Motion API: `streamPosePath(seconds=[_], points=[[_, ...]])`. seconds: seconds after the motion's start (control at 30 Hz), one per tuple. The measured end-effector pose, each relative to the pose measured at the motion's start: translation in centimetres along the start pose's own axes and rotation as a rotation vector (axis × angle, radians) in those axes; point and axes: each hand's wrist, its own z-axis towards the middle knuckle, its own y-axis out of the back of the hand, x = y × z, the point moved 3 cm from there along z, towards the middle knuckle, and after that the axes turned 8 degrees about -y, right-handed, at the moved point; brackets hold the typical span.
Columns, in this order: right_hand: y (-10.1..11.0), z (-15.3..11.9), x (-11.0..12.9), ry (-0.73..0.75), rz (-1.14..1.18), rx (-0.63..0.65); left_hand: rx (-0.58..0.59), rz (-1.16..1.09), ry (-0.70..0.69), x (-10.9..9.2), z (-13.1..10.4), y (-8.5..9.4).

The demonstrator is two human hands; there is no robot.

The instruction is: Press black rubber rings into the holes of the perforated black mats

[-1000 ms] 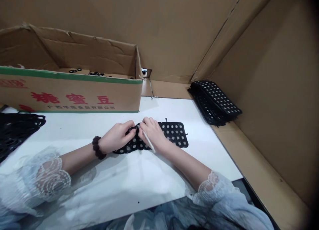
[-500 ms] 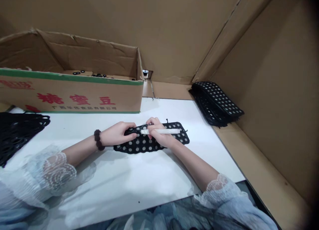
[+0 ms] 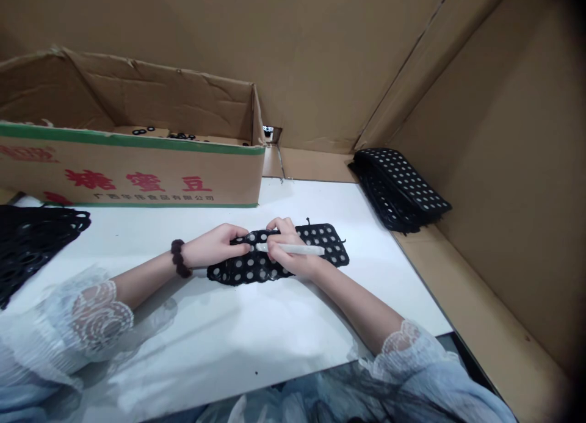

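Note:
A black dotted strip (image 3: 250, 268) lies across the white table in front of me, with short threads sticking out at its right end. My left hand (image 3: 218, 245) grips its upper left part, thumb on top and fingers at the far edge. In my right hand (image 3: 293, 252) is a slim white pen-shaped tool (image 3: 300, 249), its tip pointing left, close to my left thumb. The right hand rests over the middle of the strip and hides part of it. Where the tip meets the strip is too small to make out.
A cardboard box (image 3: 174, 173) with small black rings (image 3: 183, 136) in it stands at the back left. Black pieces with holes (image 3: 36, 246) lie at the left. Folded black dotted pieces (image 3: 400, 188) are stacked at the right, against the cardboard wall (image 3: 513, 185).
The pen-shaped tool and my right fingers have shifted slightly left and toward me over the strip. My left hand keeps its hold at nearly the same spot.

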Motion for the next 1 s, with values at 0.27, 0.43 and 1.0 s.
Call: streamPosePath(seconds=[0.27, 0.43, 1.0], points=[[-2.2, 0.6, 0.4, -0.071, -0.356, -0.109, -0.166, -0.007, 0.027, 0.0, -0.4, -0.9], [-1.1, 1.2, 0.4, -0.13, -0.364, -0.153, -0.158, 0.129, -0.029, -0.5, -0.3, -0.5], [-1.0, -0.5, -0.5, -0.049, -0.129, 0.08, 0.136, 0.425, 0.106, -0.7, 0.2, 0.3]])
